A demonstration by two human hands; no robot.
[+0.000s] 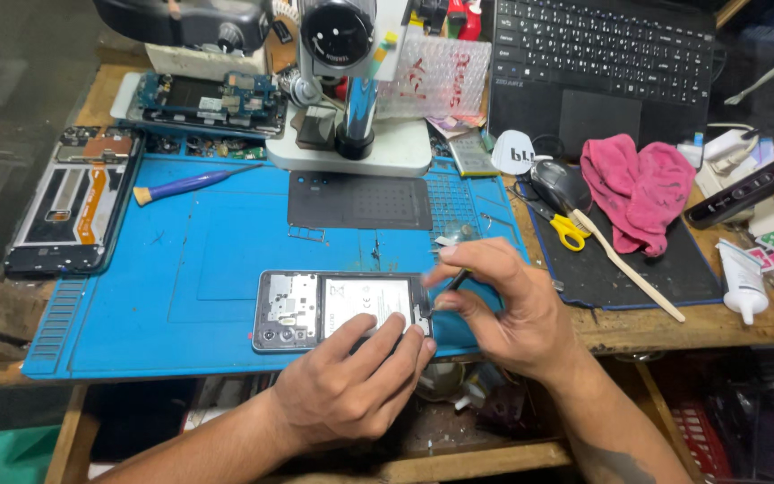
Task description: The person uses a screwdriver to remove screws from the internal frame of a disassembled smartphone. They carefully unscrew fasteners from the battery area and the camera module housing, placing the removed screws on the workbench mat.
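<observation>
An opened smartphone (315, 307) with its back cover off lies on the blue repair mat (181, 269), showing a white battery and grey boards. My left hand (351, 381) presses on the phone's near edge, fingers spread over the battery's lower right. My right hand (503, 309) pinches a thin dark tool (455, 280) like a pen, its tip at the phone's right end.
A microscope (347, 81) stands at the mat's back. Other dismantled phones (69, 202) lie at left, with a blue brush (185, 185) beside them. A dark phone back panel (358, 199) rests mid-mat. A laptop (602, 63), pink cloth (642, 188), yellow scissors (562, 224) and glue tube (743, 280) sit at right.
</observation>
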